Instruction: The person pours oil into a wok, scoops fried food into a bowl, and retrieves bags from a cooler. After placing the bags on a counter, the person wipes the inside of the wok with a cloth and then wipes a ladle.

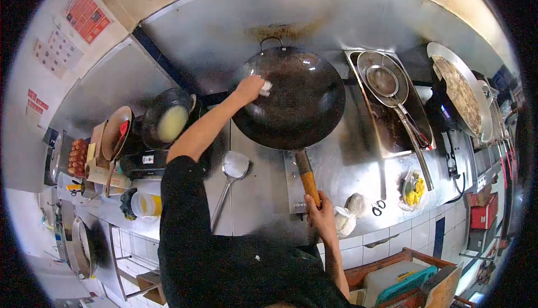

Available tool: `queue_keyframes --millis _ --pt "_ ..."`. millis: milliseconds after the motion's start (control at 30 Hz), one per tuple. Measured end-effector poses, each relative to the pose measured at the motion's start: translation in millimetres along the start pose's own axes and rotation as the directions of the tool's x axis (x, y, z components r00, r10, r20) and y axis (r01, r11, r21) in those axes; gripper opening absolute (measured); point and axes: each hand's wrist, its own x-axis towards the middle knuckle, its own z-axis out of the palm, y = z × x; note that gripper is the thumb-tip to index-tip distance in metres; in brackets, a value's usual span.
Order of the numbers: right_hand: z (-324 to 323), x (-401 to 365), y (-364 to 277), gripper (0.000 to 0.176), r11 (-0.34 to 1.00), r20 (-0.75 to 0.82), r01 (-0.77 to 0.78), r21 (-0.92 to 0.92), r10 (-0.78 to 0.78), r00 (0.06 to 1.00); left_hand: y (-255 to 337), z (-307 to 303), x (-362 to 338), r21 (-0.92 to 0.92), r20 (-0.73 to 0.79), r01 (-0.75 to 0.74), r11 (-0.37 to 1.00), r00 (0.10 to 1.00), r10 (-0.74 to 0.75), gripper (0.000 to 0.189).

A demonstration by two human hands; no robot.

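Note:
A large dark wok (297, 98) stands on the steel counter, its wooden handle (307, 180) pointing toward me. My left hand (250, 90) reaches over the wok's left side, fingers closed on a crumpled white wad, perhaps paper or cloth (266, 88), against the inner wall. Closed around the lower end of the handle is my right hand (321, 217). Just right of that hand lie white plastic-wrapped bundles (350, 214). A metal wok spatula (235, 165) rests on the counter left of the wok, its blade toward the back.
Wire strainers (385, 78) lie across a metal tray (399, 133) on the right. Nearby are black scissors (379, 207) and a bowl with yellow food (414, 189). Leftward stand a pan with pale liquid (172, 123), eggs (78, 158) and a yellow-filled tub (147, 204).

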Motion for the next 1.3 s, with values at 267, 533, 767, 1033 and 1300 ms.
queue_keyframes --millis 267,533,767,1033,1300 --pt "-2 -2 -6 0.041 0.997 -0.044 0.025 -0.075 -0.028 0.999 62 44 57 -0.084 0.016 0.049 0.995 0.999 -0.048 0.012" --pt "-3 -3 -6 0.039 0.999 -0.021 -0.015 -0.031 0.014 1.000 108 16 -6 -0.687 0.362 -0.116 0.718 0.802 0.475 0.020" --pt "-2 -8 -21 0.035 1.000 -0.007 -0.028 -0.004 0.028 1.000 55 -47 -17 -0.648 0.277 0.008 0.762 0.934 0.226 0.021" --pt "0 -5 -7 0.034 1.000 -0.023 0.018 -0.021 -0.019 1.000 30 40 -6 -0.127 0.119 0.019 0.992 0.993 -0.004 0.015" --pt "-1 -6 -15 0.033 1.000 -0.018 -0.003 0.005 0.003 1.000 115 2 -24 -0.807 0.409 0.136 0.575 0.832 0.376 0.022"
